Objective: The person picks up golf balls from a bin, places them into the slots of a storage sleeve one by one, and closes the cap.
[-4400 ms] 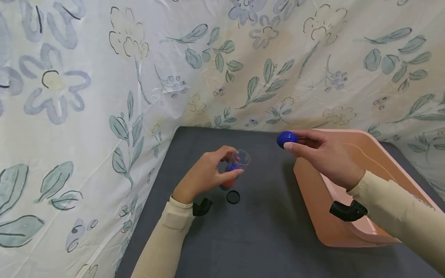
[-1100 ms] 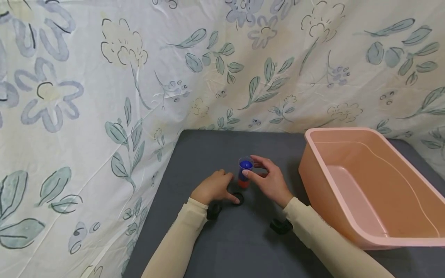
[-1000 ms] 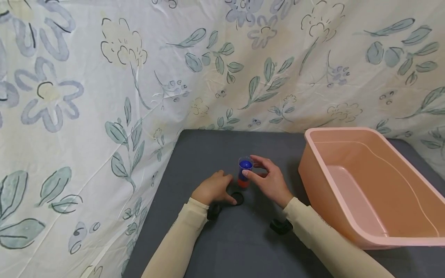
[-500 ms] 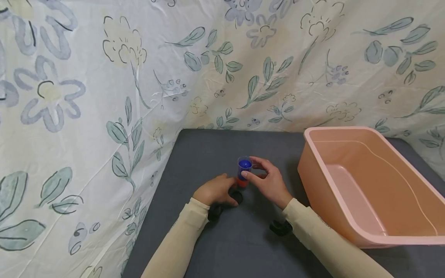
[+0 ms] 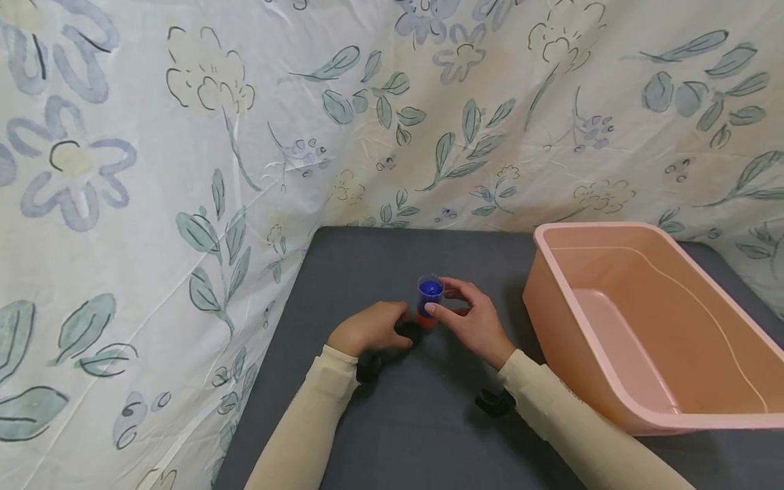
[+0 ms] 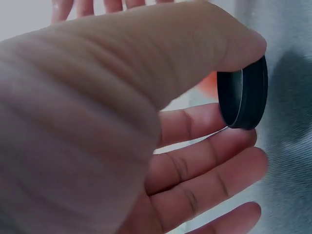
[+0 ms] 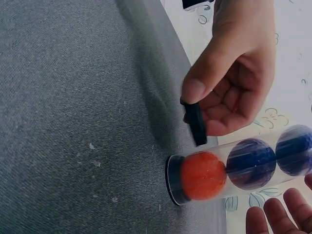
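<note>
A clear plastic tube (image 5: pixel 422 304) stands upright on the dark table, its top uncovered. Inside it, an orange-red ball (image 7: pixel 202 175) sits at the black base, with a blue ball (image 7: pixel 251 163) above it and another blue ball (image 7: pixel 296 150) near the top. My right hand (image 5: pixel 478 320) grips the tube's upper part, thumb in front and fingers behind. Just left of the tube's foot, my left hand (image 5: pixel 370 330) pinches a round black lid (image 6: pixel 254 95) by its edge between thumb and fingertips. In the right wrist view the lid is seen edge-on, raised off the table.
A large pink plastic bin (image 5: pixel 578 327) stands on the right side of the dark table (image 5: pixel 392 435). Flower-printed fabric (image 5: pixel 343 150) hangs behind the table and along its left side. A black wrist camera sits under each sleeve.
The blue ball from my right hand is now inside the tube, and that hand has taken over gripping the tube. My left hand let the tube go and picked the lid up off the table.
</note>
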Demonstrator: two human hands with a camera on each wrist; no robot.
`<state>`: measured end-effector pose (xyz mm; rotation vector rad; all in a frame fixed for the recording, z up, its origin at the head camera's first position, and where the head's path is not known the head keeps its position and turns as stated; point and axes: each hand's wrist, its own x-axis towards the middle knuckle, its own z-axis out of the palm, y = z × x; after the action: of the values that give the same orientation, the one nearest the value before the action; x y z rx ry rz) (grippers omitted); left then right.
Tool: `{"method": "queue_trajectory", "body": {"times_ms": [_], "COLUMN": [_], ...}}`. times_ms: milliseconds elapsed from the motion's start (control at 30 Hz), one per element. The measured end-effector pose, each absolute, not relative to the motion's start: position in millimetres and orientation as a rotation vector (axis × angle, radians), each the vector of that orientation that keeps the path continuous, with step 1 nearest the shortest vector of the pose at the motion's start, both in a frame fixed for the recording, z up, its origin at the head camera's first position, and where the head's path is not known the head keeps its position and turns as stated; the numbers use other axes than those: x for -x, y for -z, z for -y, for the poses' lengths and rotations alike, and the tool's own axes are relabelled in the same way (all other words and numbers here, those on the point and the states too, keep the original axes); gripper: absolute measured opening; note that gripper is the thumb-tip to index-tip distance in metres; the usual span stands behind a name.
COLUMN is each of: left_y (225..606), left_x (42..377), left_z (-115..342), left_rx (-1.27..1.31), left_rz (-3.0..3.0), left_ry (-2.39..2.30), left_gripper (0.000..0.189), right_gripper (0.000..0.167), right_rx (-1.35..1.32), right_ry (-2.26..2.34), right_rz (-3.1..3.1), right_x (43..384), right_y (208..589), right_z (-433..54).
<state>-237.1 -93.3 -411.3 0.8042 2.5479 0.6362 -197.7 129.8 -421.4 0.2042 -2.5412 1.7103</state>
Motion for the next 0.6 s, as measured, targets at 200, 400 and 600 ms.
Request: {"method": "queue_trajectory", "body": {"times_ms": [200,400,600], "left_y": [395,377,363], "left_x": [234,231,228], "left_z": [102,113,121], "left_rx": [-0.759,-0.754,-0.76], "left_rz": [-2.565,-2.61,-2.669], "left_ry": [-0.7,-0.8,-0.892], "left_gripper": [0.035,0.033,0.036], "right_gripper": [0.059,0.062,0.063], "right_rx": [-0.243,-0.258,-0.27], "right_ry": [-1.702,-1.705,-1.65], "right_rz": [2.529,2.518,2.5], "right_x": [198,198,197], "right_y": [417,413,410], "right_z": [-129,-129,-127]}}
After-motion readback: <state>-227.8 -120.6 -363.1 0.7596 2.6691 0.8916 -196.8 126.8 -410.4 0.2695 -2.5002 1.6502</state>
